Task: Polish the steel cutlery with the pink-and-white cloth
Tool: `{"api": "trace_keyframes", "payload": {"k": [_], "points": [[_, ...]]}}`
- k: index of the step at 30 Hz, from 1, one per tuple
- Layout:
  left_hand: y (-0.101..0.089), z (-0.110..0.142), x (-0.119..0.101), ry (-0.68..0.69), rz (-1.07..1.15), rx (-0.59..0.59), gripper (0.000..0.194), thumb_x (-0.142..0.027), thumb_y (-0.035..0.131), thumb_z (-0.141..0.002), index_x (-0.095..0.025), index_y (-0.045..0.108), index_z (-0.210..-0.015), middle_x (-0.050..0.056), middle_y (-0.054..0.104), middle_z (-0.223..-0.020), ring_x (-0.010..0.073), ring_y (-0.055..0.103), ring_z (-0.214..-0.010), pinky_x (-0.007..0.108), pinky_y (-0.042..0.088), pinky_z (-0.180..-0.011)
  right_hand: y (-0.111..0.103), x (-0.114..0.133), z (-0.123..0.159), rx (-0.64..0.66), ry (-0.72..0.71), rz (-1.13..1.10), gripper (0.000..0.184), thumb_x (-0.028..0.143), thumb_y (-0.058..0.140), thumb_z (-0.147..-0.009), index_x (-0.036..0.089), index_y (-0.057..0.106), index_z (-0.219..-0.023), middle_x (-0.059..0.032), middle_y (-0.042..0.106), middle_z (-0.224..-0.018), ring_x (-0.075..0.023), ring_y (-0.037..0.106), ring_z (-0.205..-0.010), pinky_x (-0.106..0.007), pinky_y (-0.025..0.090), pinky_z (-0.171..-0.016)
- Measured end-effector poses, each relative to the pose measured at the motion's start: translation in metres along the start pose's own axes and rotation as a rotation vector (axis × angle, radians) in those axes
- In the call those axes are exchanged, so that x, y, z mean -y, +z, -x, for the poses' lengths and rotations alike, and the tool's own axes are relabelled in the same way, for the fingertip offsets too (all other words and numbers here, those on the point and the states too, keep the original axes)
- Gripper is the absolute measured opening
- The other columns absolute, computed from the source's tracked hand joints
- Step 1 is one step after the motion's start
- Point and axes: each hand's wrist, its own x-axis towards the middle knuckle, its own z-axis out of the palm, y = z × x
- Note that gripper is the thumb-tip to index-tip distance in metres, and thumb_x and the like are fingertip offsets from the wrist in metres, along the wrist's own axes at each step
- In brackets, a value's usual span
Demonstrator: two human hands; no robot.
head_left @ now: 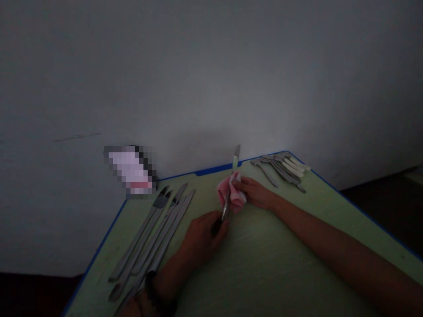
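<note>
My left hand (206, 231) is closed around the handle of a table knife (226, 204), whose blade points up and away toward the wall. A pink and white cloth (238, 200) is wrapped about the knife's middle, pinched there by my right hand (253, 190). The blade's tip sticks out beyond the cloth. To the left of my left hand, several more table knives (158, 235) lie side by side, partly hidden by my left wrist. Beyond my right hand lies a group of spoons and forks (280, 171), some with white handles (294, 166).
A pale green table (264, 264) with a blue rim stands against a grey wall (211, 79). At its back left corner a phone-like object (132, 169), blurred by pixels, leans against the wall. The light is dim.
</note>
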Motion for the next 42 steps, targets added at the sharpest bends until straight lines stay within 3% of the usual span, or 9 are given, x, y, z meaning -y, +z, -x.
{"api": "trace_keyframes", "payload": {"k": [3, 7, 11, 16, 24, 38, 42], "points": [[0.001, 0.000, 0.000, 0.060, -0.044, 0.052, 0.023, -0.029, 0.043, -0.087, -0.018, 0.051, -0.068, -0.001, 0.054, -0.060, 0.0110, 0.049, -0.053, 0.022, 0.034, -0.051, -0.004, 0.001, -0.006, -0.110, -0.037, -0.140, 0.017, 0.031, 0.065, -0.077, 0.014, 0.064, -0.076, -0.0002, 0.066, -0.067, -0.0103, 0.058, -0.058, -0.021, 0.046, -0.057], [0.002, 0.001, 0.000, 0.127, -0.102, 0.096, 0.023, -0.029, 0.044, -0.086, -0.018, 0.049, -0.067, -0.001, 0.053, -0.062, 0.0119, 0.049, -0.056, 0.023, 0.034, -0.054, -0.008, 0.003, -0.011, -0.218, -0.083, -0.294, 0.018, 0.029, 0.052, -0.086, 0.017, 0.064, -0.081, 0.0021, 0.064, -0.062, -0.0103, 0.056, -0.053, -0.023, 0.047, -0.054], [0.002, 0.002, -0.003, 0.158, -0.116, 0.126, 0.018, -0.031, 0.048, -0.084, -0.018, 0.051, -0.071, 0.000, 0.054, -0.067, 0.0142, 0.050, -0.062, 0.024, 0.036, -0.057, -0.006, 0.003, -0.008, -0.145, -0.084, -0.199, 0.018, 0.032, 0.058, -0.082, 0.016, 0.063, -0.077, 0.0019, 0.063, -0.062, -0.0098, 0.055, -0.053, -0.021, 0.046, -0.053], [0.003, 0.001, -0.005, 0.142, -0.065, 0.080, 0.016, -0.032, 0.053, -0.082, -0.019, 0.053, -0.090, 0.004, 0.058, -0.087, 0.0188, 0.053, -0.079, 0.030, 0.041, -0.070, 0.002, 0.002, 0.000, -0.041, -0.021, 0.007, 0.024, 0.036, 0.071, -0.070, 0.013, 0.063, -0.073, 0.0019, 0.062, -0.062, -0.0078, 0.053, -0.054, -0.018, 0.041, -0.051], [0.003, 0.000, -0.008, 0.051, -0.083, 0.096, 0.011, -0.026, 0.046, -0.083, -0.018, 0.052, -0.088, 0.004, 0.055, -0.080, 0.0188, 0.051, -0.074, 0.030, 0.040, -0.066, -0.001, 0.001, -0.002, -0.086, 0.028, 0.001, 0.024, 0.031, 0.075, -0.065, 0.014, 0.061, -0.073, 0.0031, 0.061, -0.063, -0.0084, 0.053, -0.057, -0.020, 0.041, -0.056], [0.005, -0.001, -0.004, 0.043, -0.035, 0.101, 0.021, -0.035, 0.040, -0.090, -0.018, 0.053, -0.093, 0.004, 0.056, -0.080, 0.0182, 0.050, -0.074, 0.030, 0.039, -0.068, 0.001, 0.003, 0.000, 0.013, 0.031, 0.051, 0.025, 0.033, 0.074, -0.067, 0.014, 0.061, -0.077, 0.0033, 0.060, -0.065, -0.0076, 0.052, -0.056, -0.020, 0.039, -0.054], [0.004, -0.002, -0.001, 0.048, -0.082, 0.104, 0.016, -0.030, 0.043, -0.087, -0.018, 0.052, -0.082, 0.003, 0.055, -0.075, 0.0168, 0.049, -0.070, 0.028, 0.037, -0.063, 0.004, 0.004, 0.001, -0.052, 0.024, 0.008, 0.027, 0.035, 0.075, -0.066, 0.014, 0.061, -0.076, 0.0025, 0.062, -0.065, -0.0086, 0.054, -0.057, -0.021, 0.042, -0.057]]}}
